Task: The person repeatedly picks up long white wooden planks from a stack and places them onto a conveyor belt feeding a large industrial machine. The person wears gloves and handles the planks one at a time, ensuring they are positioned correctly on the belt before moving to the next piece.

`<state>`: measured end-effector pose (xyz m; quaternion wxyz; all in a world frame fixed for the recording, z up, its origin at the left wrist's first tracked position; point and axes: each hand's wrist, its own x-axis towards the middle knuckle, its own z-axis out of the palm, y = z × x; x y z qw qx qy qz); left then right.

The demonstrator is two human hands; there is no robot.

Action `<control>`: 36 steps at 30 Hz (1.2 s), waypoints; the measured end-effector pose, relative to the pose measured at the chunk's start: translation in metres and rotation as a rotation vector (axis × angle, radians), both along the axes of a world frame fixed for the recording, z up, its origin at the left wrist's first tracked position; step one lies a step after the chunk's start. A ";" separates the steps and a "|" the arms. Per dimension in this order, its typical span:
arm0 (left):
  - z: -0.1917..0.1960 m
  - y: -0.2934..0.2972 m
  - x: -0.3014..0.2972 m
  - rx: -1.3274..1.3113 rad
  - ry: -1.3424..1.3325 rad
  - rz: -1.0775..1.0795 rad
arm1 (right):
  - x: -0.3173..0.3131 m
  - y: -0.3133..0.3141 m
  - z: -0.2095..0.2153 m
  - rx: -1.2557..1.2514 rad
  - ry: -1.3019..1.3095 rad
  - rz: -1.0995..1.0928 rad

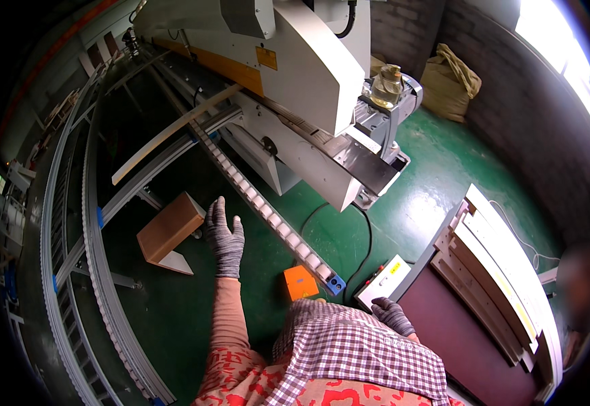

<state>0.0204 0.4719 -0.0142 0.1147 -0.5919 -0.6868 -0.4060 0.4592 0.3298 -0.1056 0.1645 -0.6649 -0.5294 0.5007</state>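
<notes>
My left hand (224, 240), in a striped grey knit glove with bare fingertips, is raised with fingers stretched out and holds nothing. It is left of a rail of white rollers (263, 206), apart from it, and near a brown angled panel piece (171, 228) lower down. My right hand (391, 316), gloved alike, is low beside my checked apron (369, 345), fingers extended, close to a white control box (384, 281) and the dark red board stack's edge. Nothing shows in it. A long narrow strip (166, 140) lies across the rails to the far left.
A large white machine (308, 61) stands ahead, a motor and a clear bottle (386, 88) at its end. Stacked boards (474, 338) with loose strips are at right. Roller tracks (92, 223) curve along the left. An orange box (300, 282) and black cables lie on the green floor.
</notes>
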 end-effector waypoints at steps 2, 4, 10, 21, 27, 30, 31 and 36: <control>0.003 0.006 -0.010 -0.022 0.040 0.032 | -0.001 0.000 0.004 0.004 -0.011 0.010; 0.003 0.015 -0.021 -0.096 0.082 0.067 | -0.001 0.000 0.007 0.003 -0.035 0.030; -0.001 0.049 -0.066 -0.263 0.216 0.162 | 0.011 -0.006 -0.011 0.063 -0.067 -0.015; 0.002 0.133 -0.157 -0.594 0.245 0.407 | 0.016 -0.022 -0.015 0.083 -0.090 -0.149; -0.025 0.170 -0.208 -0.676 0.164 0.368 | 0.007 -0.030 -0.006 0.051 -0.042 -0.216; -0.017 0.175 -0.212 -0.856 0.169 0.438 | 0.007 -0.036 -0.017 0.048 -0.004 -0.279; -0.013 0.173 -0.210 -0.899 0.184 0.453 | 0.005 -0.034 -0.012 -0.001 -0.004 -0.292; -0.016 0.182 -0.210 -1.066 0.265 0.544 | 0.006 -0.025 -0.019 -0.051 -0.039 -0.206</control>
